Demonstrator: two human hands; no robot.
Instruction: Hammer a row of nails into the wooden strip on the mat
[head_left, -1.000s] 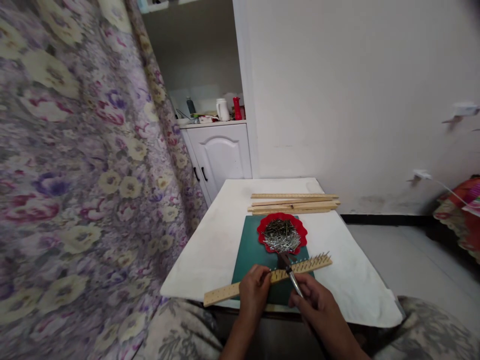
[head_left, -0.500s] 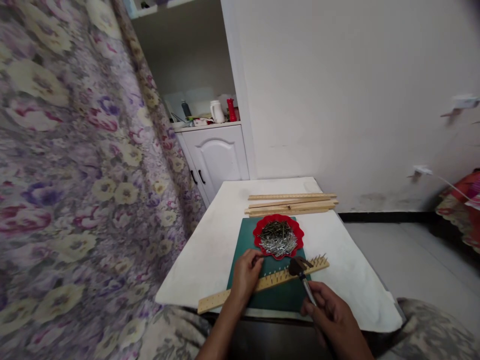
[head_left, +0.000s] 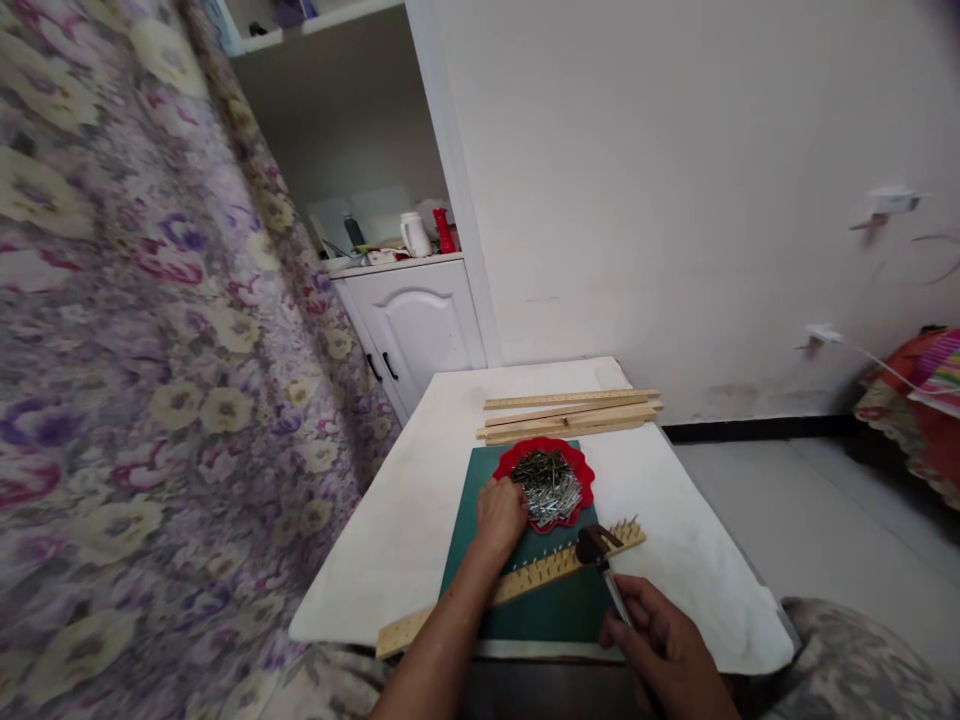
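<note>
My right hand (head_left: 652, 640) is closed round the handle of a claw hammer (head_left: 600, 548), whose dark head rests over or on a narrow wooden strip (head_left: 536, 573). Rows of nails stand up from that strip, more closely at its right end; its left end carries small marks or holes. At the left rim of a red scalloped dish (head_left: 587, 487) is my left hand (head_left: 501, 515), its fingers curled in at the nails (head_left: 551, 490). The fingertips are partly hidden, so what they pinch cannot be made out. Dark and silvery nails fill the dish.
A green cutting mat (head_left: 469, 500) lies under the dish and strip on a white-covered table (head_left: 367, 560). More wooden strips (head_left: 570, 418) lie behind the dish. A floral curtain (head_left: 150, 400) hangs at the left, and a white cabinet (head_left: 420, 320) stands behind.
My left hand has moved up from beside the wooden strip to the dish of nails. The hammer stays over the strip in my right hand. The whole view has shifted slightly.
</note>
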